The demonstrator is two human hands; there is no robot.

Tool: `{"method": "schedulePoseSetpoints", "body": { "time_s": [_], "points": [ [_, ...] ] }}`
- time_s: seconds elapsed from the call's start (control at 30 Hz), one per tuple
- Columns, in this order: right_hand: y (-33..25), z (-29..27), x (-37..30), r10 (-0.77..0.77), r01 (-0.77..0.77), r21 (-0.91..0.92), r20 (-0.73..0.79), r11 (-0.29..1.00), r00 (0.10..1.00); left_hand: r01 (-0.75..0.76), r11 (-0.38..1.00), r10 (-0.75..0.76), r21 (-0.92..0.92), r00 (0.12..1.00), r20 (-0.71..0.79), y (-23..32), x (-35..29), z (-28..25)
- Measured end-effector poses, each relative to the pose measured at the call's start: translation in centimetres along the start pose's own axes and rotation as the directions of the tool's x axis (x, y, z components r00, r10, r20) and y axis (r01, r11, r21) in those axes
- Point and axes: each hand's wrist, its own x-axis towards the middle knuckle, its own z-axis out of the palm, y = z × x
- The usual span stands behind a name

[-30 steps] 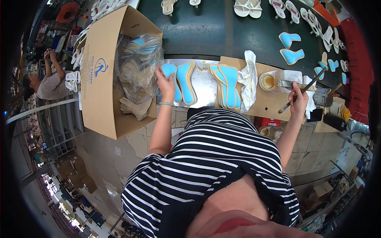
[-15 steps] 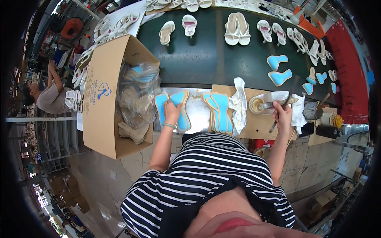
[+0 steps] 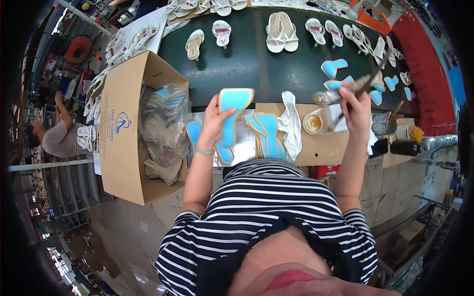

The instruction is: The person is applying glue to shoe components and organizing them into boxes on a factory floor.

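My left hand [image 3: 213,122] grips a blue insole [image 3: 234,111] with a tan rim, raised upright in front of me, the thumb on its blue face. In my right hand [image 3: 357,109] is a brush [image 3: 356,86], held in the air with its pale bristle end toward the left. Below that end stands a small cup of amber liquid [image 3: 313,123]. Between my hands lies a stack of blue insoles [image 3: 269,135], next to a crumpled white cloth [image 3: 291,126]. More blue insoles [image 3: 224,154] rest on the table under my left hand.
An open cardboard box [image 3: 126,128] at the left holds plastic-wrapped insoles. White sandals [image 3: 282,33] and loose blue insoles [image 3: 334,68] sit on the dark green conveyor belt [image 3: 227,71]. Cans [image 3: 383,123] and a black bottle [image 3: 406,147] stand at the right. Another person [image 3: 61,133] works far left.
My left hand has lifted one blue insole off the table and turned it upright. My right hand has raised the brush up and away from the cup.
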Motion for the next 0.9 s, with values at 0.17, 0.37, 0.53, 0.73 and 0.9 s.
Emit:
{"method": "schedulePoseSetpoints", "body": {
  "time_s": [0.17, 0.37, 0.53, 0.73, 0.9],
  "points": [
    [-1.3, 7.0, -0.4, -0.185, 0.233, -0.194, 0.236, 0.953, 0.954, 0.04, 0.995, -0.067, 0.09, 0.945, 0.321, 0.2, 1.5, 4.1],
    [1.7, 7.7, 3.9, -0.289, 0.433, -0.367, 0.385, 0.823, 0.877, 0.147, 0.988, -0.155, 0.051, 0.903, 0.401, 0.5, 1.2, 6.8],
    [0.9, 9.7, 2.0, -0.202, 0.339, -0.25, 0.448, 0.907, 0.871, 0.193, 0.981, -0.191, 0.034, 0.896, 0.4, 0.2, 1.2, 7.3],
    [0.5, 10.5, 4.4, -0.217, 0.282, -0.274, 0.243, 0.92, 0.945, 0.145, 0.989, -0.146, 0.032, 0.91, 0.388, 0.2, 1.6, 7.9],
    [2.5, 10.0, 6.4, -0.313, 0.387, -0.449, 0.232, 0.805, 0.921, 0.121, 0.993, -0.118, 0.014, 0.922, 0.369, 0.2, 2.1, 8.3]
  ]
}}
